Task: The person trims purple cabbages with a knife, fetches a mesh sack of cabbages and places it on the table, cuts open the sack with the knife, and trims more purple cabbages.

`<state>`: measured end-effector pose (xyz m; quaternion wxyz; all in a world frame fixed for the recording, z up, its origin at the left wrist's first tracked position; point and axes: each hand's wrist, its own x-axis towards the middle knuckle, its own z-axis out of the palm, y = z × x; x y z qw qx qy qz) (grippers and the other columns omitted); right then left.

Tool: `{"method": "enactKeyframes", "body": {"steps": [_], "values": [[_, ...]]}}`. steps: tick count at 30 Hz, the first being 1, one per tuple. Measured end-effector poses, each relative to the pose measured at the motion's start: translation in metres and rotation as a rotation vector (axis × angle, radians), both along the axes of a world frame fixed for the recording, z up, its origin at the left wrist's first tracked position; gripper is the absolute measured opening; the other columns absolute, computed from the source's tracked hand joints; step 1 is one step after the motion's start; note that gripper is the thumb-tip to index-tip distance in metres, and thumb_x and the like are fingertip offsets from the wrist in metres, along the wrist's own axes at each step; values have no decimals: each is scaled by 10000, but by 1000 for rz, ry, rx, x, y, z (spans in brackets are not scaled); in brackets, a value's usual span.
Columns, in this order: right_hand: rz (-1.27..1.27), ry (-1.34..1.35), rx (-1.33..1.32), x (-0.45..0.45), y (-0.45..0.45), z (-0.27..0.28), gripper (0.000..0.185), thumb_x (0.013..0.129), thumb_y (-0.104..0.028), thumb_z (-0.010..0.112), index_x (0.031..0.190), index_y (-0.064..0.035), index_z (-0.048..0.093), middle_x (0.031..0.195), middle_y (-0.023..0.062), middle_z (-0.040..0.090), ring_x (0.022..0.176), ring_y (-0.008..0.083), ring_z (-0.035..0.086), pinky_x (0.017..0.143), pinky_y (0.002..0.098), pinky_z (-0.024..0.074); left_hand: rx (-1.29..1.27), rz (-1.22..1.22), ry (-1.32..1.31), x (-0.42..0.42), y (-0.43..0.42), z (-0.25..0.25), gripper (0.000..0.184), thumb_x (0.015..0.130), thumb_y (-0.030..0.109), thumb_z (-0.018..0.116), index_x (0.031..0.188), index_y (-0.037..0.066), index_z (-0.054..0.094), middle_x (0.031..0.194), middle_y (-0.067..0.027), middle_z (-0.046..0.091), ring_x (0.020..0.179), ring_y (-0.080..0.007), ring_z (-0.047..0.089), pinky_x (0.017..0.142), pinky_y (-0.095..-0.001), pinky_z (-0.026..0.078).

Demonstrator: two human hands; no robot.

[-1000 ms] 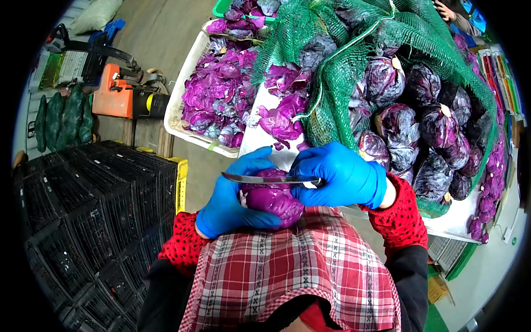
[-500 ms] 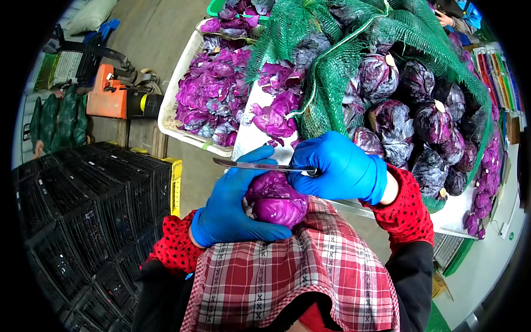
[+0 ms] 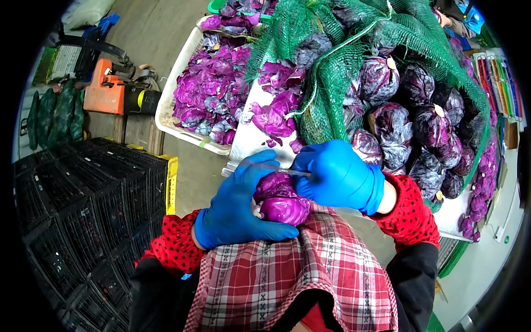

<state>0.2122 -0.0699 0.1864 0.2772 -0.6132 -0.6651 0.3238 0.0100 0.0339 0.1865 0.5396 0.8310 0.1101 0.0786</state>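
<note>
My left hand (image 3: pixel 240 202), in a blue glove, is wrapped around a purple cabbage (image 3: pixel 285 206) held in front of my checked apron. In my blue-gloved right hand (image 3: pixel 334 176) is a knife (image 3: pixel 290 171), its blurred blade lying across the top of the cabbage and partly behind my left fingers. The right knuckles are close against the cabbage's upper right side. Beyond my hands, loose cabbage leaves (image 3: pixel 276 119) lie on a metal table (image 3: pixel 251 130). A green mesh sack (image 3: pixel 330 105) there holds several more purple cabbages (image 3: pixel 391 126).
A white crate (image 3: pixel 166 105) full of trimmed leaves stands past the table's left end. Stacked black crates (image 3: pixel 94 193) fill the lower left, with an orange pallet truck (image 3: pixel 104 91) behind them. Another person's hand (image 3: pixel 442 17) shows at the top right.
The knife's blade has turned and drawn to the right, now lying lower over the cabbage. My left fingers have risen beside it, and the cabbage has shifted slightly right.
</note>
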Motion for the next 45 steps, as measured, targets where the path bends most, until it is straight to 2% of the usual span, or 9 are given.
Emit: {"method": "enactKeyframes", "body": {"steps": [3, 5, 9, 16, 26, 32, 34, 36, 45], "values": [[-150, 256, -23, 7, -14, -22, 203, 762, -222, 700, 848, -39, 694, 697, 149, 636, 609, 309, 634, 582, 395, 512, -64, 77, -50, -3, 4, -3, 909, 537, 350, 932, 1249, -2, 491, 1301, -212, 520, 1202, -349, 527, 1025, -436, 416], [-338, 584, -357, 13, -24, -8, 289, 791, -185, 761, 1007, -4, 694, 1007, 166, 702, 938, 234, 681, 858, 305, 515, -555, 276, 116, -22, 4, -29, 748, 685, 280, 830, 1286, -1, 486, 1256, -165, 569, 1122, -275, 589, 984, -385, 463], [-290, 265, -1, -24, -34, -21, 816, 629, -397, 891, 1257, 3, 556, 1120, 205, 648, 1035, 322, 643, 913, 378, 494, -1602, 770, 67, -26, -12, -54, 555, 851, 257, 649, 1306, -14, 483, 1209, -148, 600, 1095, -244, 605, 976, -372, 481], [-387, 64, 152, -38, -26, -33, 611, 716, -323, 815, 1186, 7, 605, 1002, 168, 668, 756, 294, 684, 645, 352, 553, -1129, 700, -17, -24, -14, -60, 545, 860, 250, 636, 1291, -44, 476, 1217, -167, 588, 1094, -247, 602, 982, -387, 475], [-673, 195, 256, -9, -25, -60, 128, 768, -86, 691, 864, -30, 628, 792, 140, 644, 658, 292, 660, 563, 357, 507, -1321, 778, -76, -35, -20, -72, 576, 854, 305, 616, 1291, -44, 479, 1229, -172, 586, 1110, -269, 599, 995, -409, 466], [-384, 436, 8, -13, -18, -22, 530, 753, -294, 809, 1151, 7, 632, 961, 161, 702, 792, 184, 681, 707, 319, 538, -1275, 635, -25, -37, -20, -69, 730, 834, 434, 596, 1378, -16, 410, 1326, -201, 521, 1196, -319, 544, 1045, -460, 419], [-336, 248, 99, -17, -17, -30, 526, 744, -314, 817, 1131, -2, 645, 825, 106, 674, 701, 135, 611, 653, 304, 508, -1216, 574, 27, -34, -17, -64, 776, 838, 496, 563, 1424, 21, 378, 1382, -210, 481, 1248, -349, 506, 1078, -502, 382], [-346, 630, -435, -11, -13, -24, 495, 755, -315, 805, 1111, -6, 655, 721, 68, 609, 627, 124, 536, 601, 301, 473, -1049, 559, 4, -31, -16, -60, 829, 795, 498, 610, 1410, -9, 382, 1349, -218, 505, 1219, -340, 533, 1062, -487, 405], [-372, 508, -308, -31, -15, -27, 456, 715, -205, 709, 1127, -30, 617, 752, 140, 650, 650, 209, 630, 616, 337, 500, -624, 496, -79, -32, -9, -65, 859, 681, 399, 809, 1316, -62, 460, 1262, -187, 561, 1147, -275, 580, 1011, -414, 461]]}}
